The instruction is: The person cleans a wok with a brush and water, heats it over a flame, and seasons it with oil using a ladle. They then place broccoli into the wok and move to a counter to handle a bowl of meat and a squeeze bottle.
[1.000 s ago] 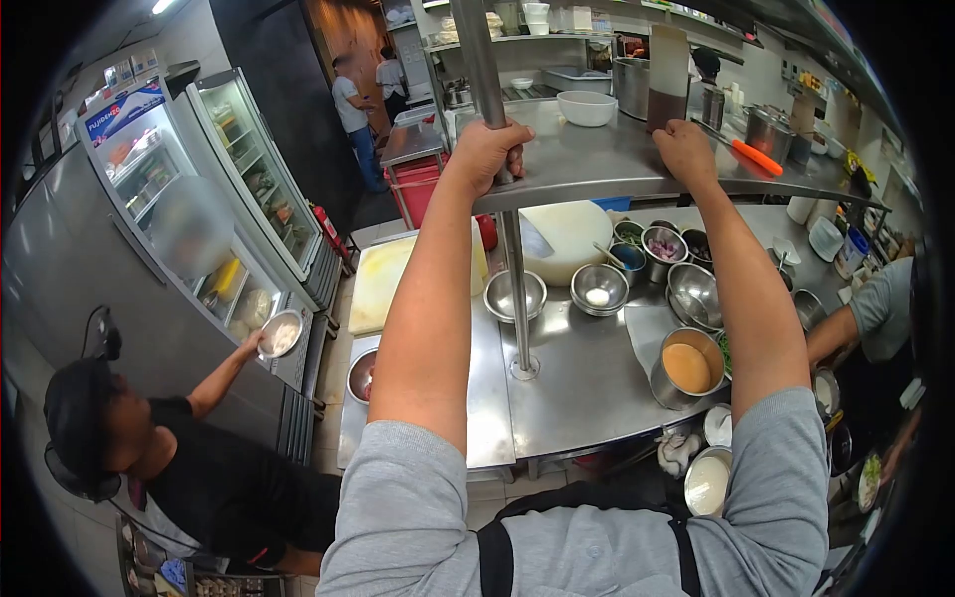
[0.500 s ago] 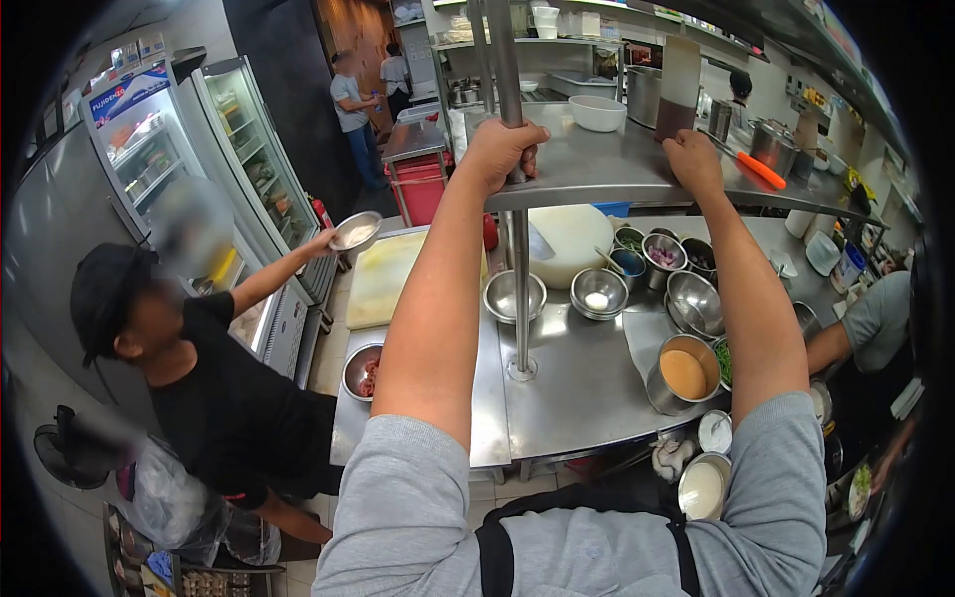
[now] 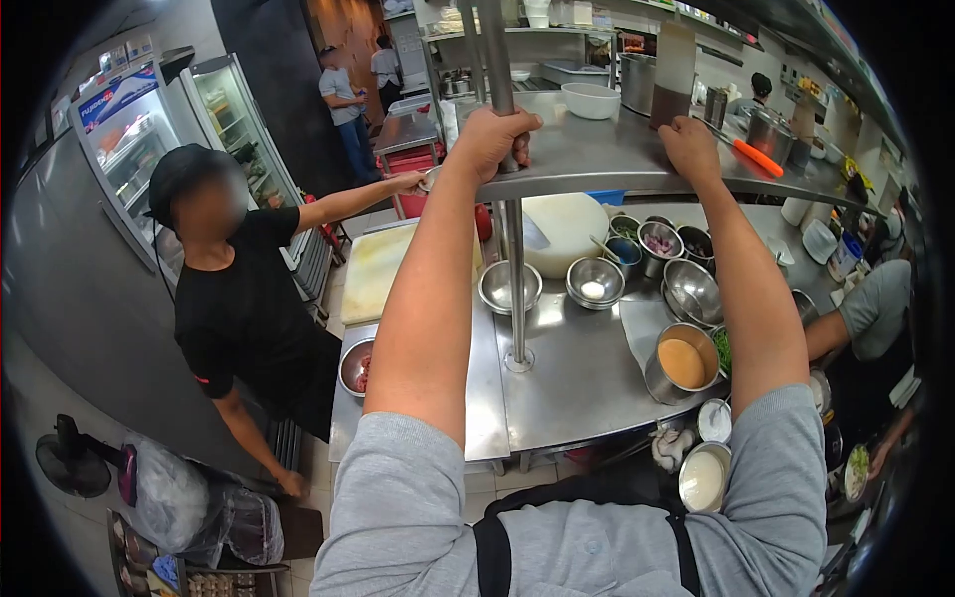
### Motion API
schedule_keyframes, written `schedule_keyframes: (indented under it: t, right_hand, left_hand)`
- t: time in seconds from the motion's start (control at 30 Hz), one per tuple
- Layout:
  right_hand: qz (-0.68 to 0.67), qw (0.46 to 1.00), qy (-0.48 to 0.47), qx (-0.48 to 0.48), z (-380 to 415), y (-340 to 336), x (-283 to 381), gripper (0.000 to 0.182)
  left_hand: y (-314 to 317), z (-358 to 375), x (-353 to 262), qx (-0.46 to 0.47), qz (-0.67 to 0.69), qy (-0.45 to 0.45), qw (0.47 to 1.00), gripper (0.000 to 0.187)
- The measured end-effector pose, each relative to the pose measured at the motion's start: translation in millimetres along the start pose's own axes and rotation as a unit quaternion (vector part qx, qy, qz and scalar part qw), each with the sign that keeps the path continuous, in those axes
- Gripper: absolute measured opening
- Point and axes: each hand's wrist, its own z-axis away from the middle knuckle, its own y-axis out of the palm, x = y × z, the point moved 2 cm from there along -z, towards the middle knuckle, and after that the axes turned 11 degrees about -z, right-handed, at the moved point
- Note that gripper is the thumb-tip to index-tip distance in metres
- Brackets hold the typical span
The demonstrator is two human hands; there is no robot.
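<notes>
My left hand [image 3: 490,144] is wrapped around an upright metal pole [image 3: 515,264] at the level of a steel shelf [image 3: 592,149]. On the shelf's front part rests my right hand [image 3: 691,149], closed like a fist; its fingertips are hidden. Just behind it stands a squeeze bottle [image 3: 672,80] with dark liquid at the bottom. An orange-handled tool [image 3: 759,159] lies to its right, and a white bowl [image 3: 590,100] sits between my hands farther back. Below, the steel counter [image 3: 567,368] bears metal bowls [image 3: 595,283] and a pot of orange sauce [image 3: 682,364].
At left a person in black [image 3: 254,259] reaches a bowl toward the pole side. A cutting board [image 3: 380,279] and a bowl of meat [image 3: 356,366] lie on the counter's left. Another person's grey sleeve [image 3: 875,308] shows at right. Glass-door fridges [image 3: 129,149] stand behind.
The person in black has moved right and stretched the arm with the bowl farther, so the bowl is now mostly hidden behind my left arm. My hands keep their places.
</notes>
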Motion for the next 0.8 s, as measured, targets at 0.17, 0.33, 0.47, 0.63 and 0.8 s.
schedule_keyframes:
  t: [0.17,0.33,0.47,0.63,0.8]
  right_hand:
    - [0.007,1.000,-0.003,-0.007,0.1,-1.0,-0.7,0.031]
    - [0.001,1.000,0.011,-0.005,-0.1,1.0,-1.9,0.030]
    - [-0.002,1.000,0.011,-0.006,-1.0,2.5,-4.4,0.030]
    - [-0.003,1.000,-0.003,0.000,2.7,-2.6,1.3,0.032]
    - [0.003,1.000,-0.003,-0.004,1.5,-1.7,2.5,0.031]
  left_hand:
    - [0.4,1.9,-0.2,0.010,0.012,-0.002,1.000,0.016]
    - [1.2,4.0,-2.6,0.005,0.023,-0.014,1.000,0.017]
    - [0.0,3.0,-1.6,0.013,0.017,-0.013,1.000,0.018]
    - [0.9,2.4,-1.4,0.016,-0.012,-0.007,1.000,0.021]
    - [0.9,2.8,-2.3,0.010,-0.009,-0.003,1.000,0.021]
